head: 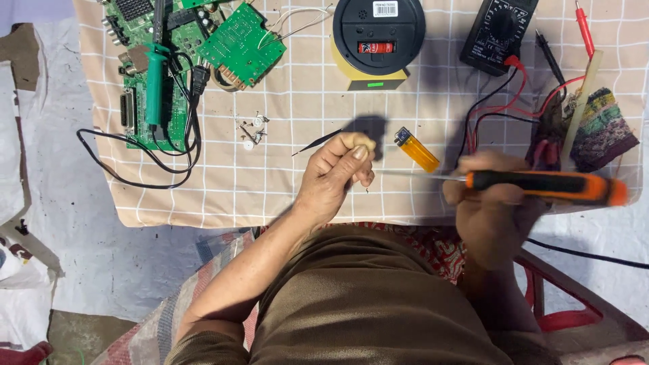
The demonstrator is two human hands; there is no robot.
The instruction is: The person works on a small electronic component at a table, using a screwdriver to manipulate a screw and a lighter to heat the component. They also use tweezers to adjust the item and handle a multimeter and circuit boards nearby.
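Observation:
My left hand [336, 172] rests on the checked cloth [304, 94], fingers curled around thin black tweezers [316, 142] whose tip points left. My right hand [490, 203] grips an orange and black screwdriver [547, 185] by the handle; its thin metal shaft [416, 176] reaches left to just below my left fingers. A tiny part lies on the cloth by my left fingertips, too small to identify. An orange lighter [417, 149] lies just above the shaft.
Green circuit boards [240, 46], a green soldering tool [156, 84] and black cables [145, 159] fill the left. Small screws [253, 130] lie mid-cloth. A round black and yellow device [377, 37], a black multimeter [497, 30] with red and black leads, and a patterned cloth [600, 128] sit to the right.

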